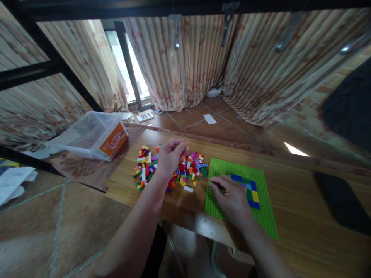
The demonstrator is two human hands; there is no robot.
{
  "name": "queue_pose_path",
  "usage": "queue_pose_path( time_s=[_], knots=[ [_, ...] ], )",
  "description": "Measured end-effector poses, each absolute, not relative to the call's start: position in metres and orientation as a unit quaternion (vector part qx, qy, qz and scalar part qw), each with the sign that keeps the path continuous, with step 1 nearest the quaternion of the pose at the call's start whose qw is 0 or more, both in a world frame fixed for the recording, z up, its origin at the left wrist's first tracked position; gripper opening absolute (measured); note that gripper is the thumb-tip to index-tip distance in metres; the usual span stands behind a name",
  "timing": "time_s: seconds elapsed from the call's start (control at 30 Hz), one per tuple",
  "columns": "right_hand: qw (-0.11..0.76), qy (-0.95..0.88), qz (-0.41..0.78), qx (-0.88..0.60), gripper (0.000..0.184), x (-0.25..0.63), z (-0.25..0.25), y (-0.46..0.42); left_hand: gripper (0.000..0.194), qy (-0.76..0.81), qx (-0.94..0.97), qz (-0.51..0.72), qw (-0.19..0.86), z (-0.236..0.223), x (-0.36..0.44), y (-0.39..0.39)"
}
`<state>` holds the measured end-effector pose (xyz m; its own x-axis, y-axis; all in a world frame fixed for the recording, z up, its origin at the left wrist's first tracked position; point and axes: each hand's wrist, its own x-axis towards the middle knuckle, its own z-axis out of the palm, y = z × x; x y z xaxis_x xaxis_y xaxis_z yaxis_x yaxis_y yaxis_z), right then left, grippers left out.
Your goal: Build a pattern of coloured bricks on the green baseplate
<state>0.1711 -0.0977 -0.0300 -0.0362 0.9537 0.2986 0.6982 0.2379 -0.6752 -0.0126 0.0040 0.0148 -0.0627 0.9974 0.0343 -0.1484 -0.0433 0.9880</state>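
Observation:
Over the pile of loose colourful toy building bricks is my left hand, its thumb and fingers drawn together. Whatever might be in that pinch is too small to make out. My right hand hovers at or on the left part of a green studded baseplate, with its fingers curled and the fingertips close together. Whether it holds a brick cannot be seen. Beyond this hand, blue, yellow, green and light-coloured bricks form a pattern on the baseplate, partly hidden by the hand.
The wooden table carries a dark flat object at the right. A single white brick lies before the pile. On the floor at left stands a clear plastic bin with an orange label. Black metal bars cross overhead.

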Motion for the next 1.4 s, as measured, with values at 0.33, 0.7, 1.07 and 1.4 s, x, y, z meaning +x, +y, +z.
queue_pose_path(
  time_s=[0.33,0.7,1.07,1.4],
  knots=[
    [0.264,-0.685,0.092,-0.673,0.024,0.143,-0.040,-0.070,0.016,0.483,0.466,0.527,0.522,0.018,-0.024,0.001],
    [0.254,-0.665,0.129,-0.691,0.025,0.144,-0.038,-0.065,0.024,0.488,0.484,0.494,0.532,0.012,-0.019,0.001],
    [0.402,-0.619,0.108,-0.666,0.028,0.174,-0.019,-0.077,0.019,0.465,0.552,0.431,0.541,-0.001,0.000,-0.005],
    [0.312,-0.543,0.053,-0.778,0.038,0.247,-0.021,-0.099,0.019,0.434,0.617,0.382,0.534,-0.012,0.019,-0.012]
  ],
)
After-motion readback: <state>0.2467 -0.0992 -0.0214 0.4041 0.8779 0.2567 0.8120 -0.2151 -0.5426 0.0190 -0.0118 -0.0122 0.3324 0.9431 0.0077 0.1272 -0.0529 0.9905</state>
